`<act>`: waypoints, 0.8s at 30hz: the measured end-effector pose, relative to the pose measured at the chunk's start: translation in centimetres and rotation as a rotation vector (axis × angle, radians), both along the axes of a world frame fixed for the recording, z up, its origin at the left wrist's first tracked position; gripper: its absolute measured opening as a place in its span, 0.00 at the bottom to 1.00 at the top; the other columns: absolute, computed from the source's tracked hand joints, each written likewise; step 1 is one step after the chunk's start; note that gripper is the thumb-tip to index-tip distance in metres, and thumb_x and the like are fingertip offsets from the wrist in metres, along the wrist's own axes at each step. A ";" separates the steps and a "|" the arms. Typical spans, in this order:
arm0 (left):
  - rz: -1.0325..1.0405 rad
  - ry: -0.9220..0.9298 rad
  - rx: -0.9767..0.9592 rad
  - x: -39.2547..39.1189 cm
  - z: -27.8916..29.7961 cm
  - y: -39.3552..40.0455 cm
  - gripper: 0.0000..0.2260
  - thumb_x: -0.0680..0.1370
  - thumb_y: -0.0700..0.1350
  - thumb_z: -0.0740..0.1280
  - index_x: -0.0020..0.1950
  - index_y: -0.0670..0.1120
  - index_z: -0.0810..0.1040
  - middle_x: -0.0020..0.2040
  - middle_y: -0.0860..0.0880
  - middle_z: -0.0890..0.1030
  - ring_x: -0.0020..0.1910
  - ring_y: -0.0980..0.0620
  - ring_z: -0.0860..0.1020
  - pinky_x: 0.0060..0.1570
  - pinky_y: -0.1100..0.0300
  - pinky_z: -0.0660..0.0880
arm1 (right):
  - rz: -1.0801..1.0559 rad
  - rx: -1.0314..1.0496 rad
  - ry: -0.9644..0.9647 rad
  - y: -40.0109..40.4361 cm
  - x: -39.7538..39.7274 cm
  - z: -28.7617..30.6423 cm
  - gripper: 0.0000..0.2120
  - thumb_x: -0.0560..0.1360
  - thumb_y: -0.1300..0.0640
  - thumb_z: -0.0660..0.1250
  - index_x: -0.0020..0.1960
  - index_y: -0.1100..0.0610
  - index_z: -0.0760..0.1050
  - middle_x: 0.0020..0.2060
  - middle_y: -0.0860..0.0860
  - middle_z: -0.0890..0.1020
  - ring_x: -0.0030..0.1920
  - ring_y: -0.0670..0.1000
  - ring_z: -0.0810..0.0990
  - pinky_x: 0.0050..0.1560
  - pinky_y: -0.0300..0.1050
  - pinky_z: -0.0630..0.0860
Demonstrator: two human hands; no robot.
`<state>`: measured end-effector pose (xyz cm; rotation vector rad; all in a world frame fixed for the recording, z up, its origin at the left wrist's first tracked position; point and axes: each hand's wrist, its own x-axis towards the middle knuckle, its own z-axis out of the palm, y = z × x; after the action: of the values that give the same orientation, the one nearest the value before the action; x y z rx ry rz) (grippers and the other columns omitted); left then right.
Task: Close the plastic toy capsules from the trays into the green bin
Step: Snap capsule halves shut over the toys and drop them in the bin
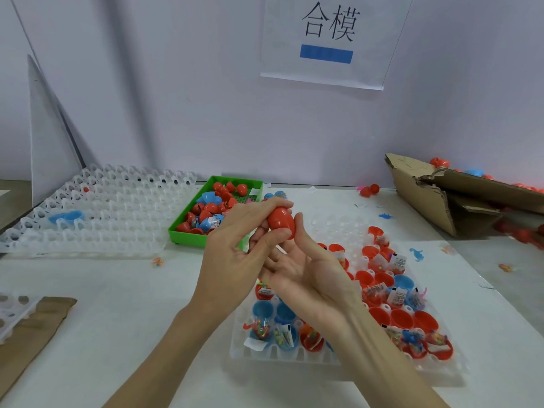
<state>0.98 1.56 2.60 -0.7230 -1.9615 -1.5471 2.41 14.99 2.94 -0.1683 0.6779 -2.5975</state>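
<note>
- Lying at the far left, a stack of clear plastic trays (97, 213) carries a blue capsule half (67, 217) in its near rows.
- Just right of it, the green bin (188, 235) holds a heap of red and blue capsules.
- Above the table (117, 313), the left hand (235, 248) grips the red capsule (281, 220), fingers curled over its top and thumb pressed on its lower side.
- Beside it, the right hand (306, 269) lies palm up under the capsule, thumb raised against the capsule's right side; its fingers are hidden behind the left hand, so I cannot tell whether they grip.
- Below and right of both hands, a clear tray (294, 356) holds open red and blue capsule halves, many with small packets inside.
- At the far right, a torn cardboard box (453, 198) rests on the table with red capsules around it.
</note>
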 end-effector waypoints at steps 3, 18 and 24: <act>0.009 -0.004 -0.011 0.0 0.0 -0.1 0.15 0.79 0.45 0.71 0.65 0.49 0.83 0.60 0.56 0.84 0.64 0.49 0.79 0.66 0.63 0.73 | 0.005 -0.024 -0.013 -0.1 0.1 -0.1 0.22 0.69 0.57 0.80 0.58 0.69 0.83 0.57 0.62 0.84 0.59 0.60 0.84 0.59 0.54 0.82; 0.028 0.001 -0.094 -0.3 -0.9 0.2 0.16 0.82 0.44 0.67 0.70 0.46 0.79 0.65 0.52 0.82 0.68 0.48 0.77 0.69 0.51 0.74 | -0.057 0.129 -0.006 0.2 0.2 -0.1 0.19 0.82 0.50 0.67 0.62 0.64 0.83 0.58 0.59 0.85 0.60 0.55 0.85 0.59 0.48 0.81; -0.040 -0.092 -0.020 -0.8 -0.5 -0.6 0.13 0.85 0.46 0.65 0.68 0.48 0.81 0.64 0.54 0.84 0.68 0.48 0.78 0.69 0.48 0.75 | -0.202 0.419 0.081 0.7 0.0 0.2 0.18 0.83 0.47 0.65 0.61 0.59 0.84 0.62 0.58 0.84 0.64 0.57 0.83 0.61 0.49 0.81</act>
<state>0.18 0.95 2.13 -0.7145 -2.0429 -1.6126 2.43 15.70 3.15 -0.0752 1.3076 -2.5738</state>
